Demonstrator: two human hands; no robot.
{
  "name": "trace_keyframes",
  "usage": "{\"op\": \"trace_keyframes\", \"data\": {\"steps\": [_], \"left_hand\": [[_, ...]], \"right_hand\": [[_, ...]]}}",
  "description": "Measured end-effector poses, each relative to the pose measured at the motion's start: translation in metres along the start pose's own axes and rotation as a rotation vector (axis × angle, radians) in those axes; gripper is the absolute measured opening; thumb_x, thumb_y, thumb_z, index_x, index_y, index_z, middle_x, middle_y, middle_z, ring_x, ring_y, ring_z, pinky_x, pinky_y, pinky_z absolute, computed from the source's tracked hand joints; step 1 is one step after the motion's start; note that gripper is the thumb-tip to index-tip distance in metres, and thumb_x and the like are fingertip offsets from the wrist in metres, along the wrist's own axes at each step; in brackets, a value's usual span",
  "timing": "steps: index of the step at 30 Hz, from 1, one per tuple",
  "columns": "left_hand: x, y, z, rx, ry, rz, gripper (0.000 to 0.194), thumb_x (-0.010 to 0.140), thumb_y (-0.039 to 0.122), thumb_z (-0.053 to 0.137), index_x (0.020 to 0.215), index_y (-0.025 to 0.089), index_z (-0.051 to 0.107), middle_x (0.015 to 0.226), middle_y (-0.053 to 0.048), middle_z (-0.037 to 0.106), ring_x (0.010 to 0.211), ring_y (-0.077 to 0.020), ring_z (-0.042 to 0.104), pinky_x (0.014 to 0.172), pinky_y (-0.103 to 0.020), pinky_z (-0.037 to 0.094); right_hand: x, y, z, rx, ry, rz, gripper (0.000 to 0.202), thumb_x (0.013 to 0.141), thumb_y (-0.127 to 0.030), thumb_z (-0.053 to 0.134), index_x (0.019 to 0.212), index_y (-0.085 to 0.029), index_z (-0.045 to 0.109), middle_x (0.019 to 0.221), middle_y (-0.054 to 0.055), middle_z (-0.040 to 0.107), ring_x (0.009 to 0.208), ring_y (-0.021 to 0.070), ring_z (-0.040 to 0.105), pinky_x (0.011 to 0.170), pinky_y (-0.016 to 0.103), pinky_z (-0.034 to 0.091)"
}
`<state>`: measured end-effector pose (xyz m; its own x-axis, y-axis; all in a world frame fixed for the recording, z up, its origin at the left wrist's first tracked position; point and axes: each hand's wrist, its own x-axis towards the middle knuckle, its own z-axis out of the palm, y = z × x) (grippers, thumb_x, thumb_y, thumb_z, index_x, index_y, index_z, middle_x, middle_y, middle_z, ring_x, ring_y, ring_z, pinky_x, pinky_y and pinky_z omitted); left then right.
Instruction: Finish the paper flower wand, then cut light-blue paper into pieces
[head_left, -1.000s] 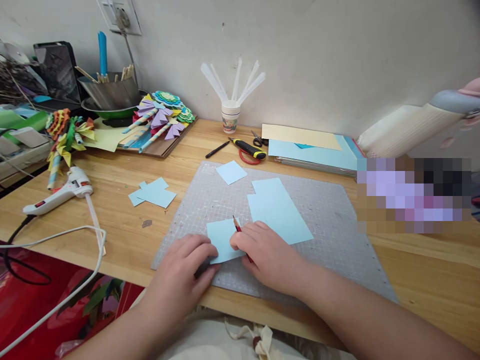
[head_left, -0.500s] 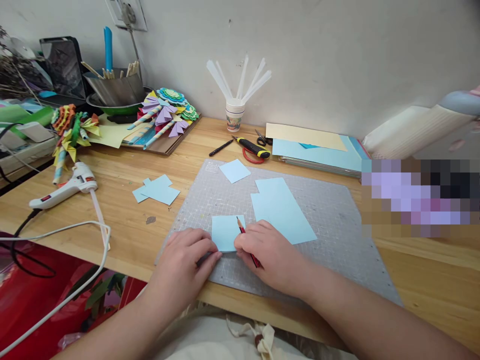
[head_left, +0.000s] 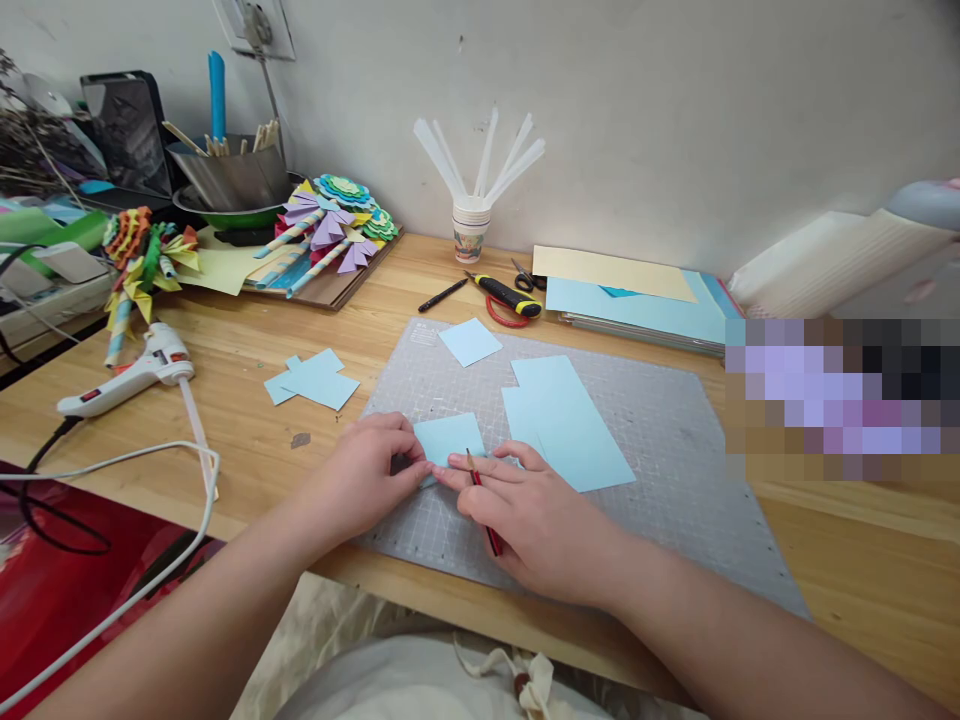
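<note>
Pale-blue rectangular paper [head_left: 451, 437] lies ahead, left hand [head_left: 375, 470] pinching its near-left corner; right hand [head_left: 529, 512] grips red-and-black wooden pencil [head_left: 493, 541].

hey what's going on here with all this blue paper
A person is working on a small light blue paper on the gray cutting mat. Their left hand is at its near left corner; their right hand holds a red and black pencil, fingertips at the near edge. More light blue pieces lie on the mat and on the table to the left.
</note>
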<state>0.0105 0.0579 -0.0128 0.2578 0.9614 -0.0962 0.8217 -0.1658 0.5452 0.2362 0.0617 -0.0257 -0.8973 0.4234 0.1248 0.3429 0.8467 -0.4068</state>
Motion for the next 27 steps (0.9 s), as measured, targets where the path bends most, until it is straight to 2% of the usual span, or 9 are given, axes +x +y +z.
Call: {"op": "trace_keyframes", "data": {"steps": [3,10,16,22,27], "left_hand": [[0.005,-0.003,-0.003,0.003,-0.039,0.041,0.023,0.083,0.033,0.054,0.067,0.020,0.062,0.078,-0.003,0.060,0.081,-0.0186,0.054,0.073,-0.030,0.039],[0.006,-0.008,-0.004,-0.043,-0.064,0.132,0.015,0.081,0.031,0.058,0.072,0.020,0.063,0.082,-0.002,0.060,0.083,-0.0183,0.054,0.077,-0.030,0.040],[0.007,-0.013,-0.004,-0.069,-0.062,0.161,0.010,0.081,0.027,0.059,0.075,0.021,0.063,0.082,-0.001,0.059,0.082,-0.0174,0.054,0.076,-0.030,0.040],[0.004,-0.023,-0.003,-0.116,0.012,0.181,0.008,0.084,0.024,0.057,0.085,0.022,0.065,0.095,-0.003,0.060,0.093,-0.0181,0.056,0.084,-0.032,0.043],[-0.006,-0.028,0.001,-0.045,0.062,0.223,0.016,0.089,0.025,0.052,0.095,0.024,0.068,0.104,-0.003,0.061,0.099,-0.0182,0.056,0.089,-0.033,0.043]], "right_hand": [[0.000,-0.001,0.000,-0.012,-0.012,0.007,0.029,0.081,-0.006,0.046,0.106,-0.021,0.051,0.145,0.006,0.047,0.136,0.0189,0.038,0.106,0.045,0.021],[0.003,-0.006,-0.002,-0.021,-0.029,0.015,0.024,0.084,-0.009,0.046,0.103,-0.021,0.052,0.135,0.008,0.058,0.125,0.0198,0.048,0.104,0.046,0.020],[0.006,-0.007,0.001,-0.017,-0.057,-0.038,0.022,0.084,-0.010,0.049,0.102,-0.021,0.052,0.137,0.005,0.056,0.129,0.0194,0.043,0.106,0.046,0.016],[0.006,-0.010,0.005,-0.072,-0.085,-0.002,0.025,0.085,-0.009,0.046,0.106,-0.021,0.051,0.144,0.006,0.048,0.130,0.0196,0.041,0.104,0.047,0.017],[0.004,-0.014,0.008,-0.116,-0.090,0.018,0.025,0.086,-0.010,0.046,0.107,-0.022,0.052,0.144,0.006,0.048,0.132,0.0185,0.038,0.104,0.046,0.015]]}}
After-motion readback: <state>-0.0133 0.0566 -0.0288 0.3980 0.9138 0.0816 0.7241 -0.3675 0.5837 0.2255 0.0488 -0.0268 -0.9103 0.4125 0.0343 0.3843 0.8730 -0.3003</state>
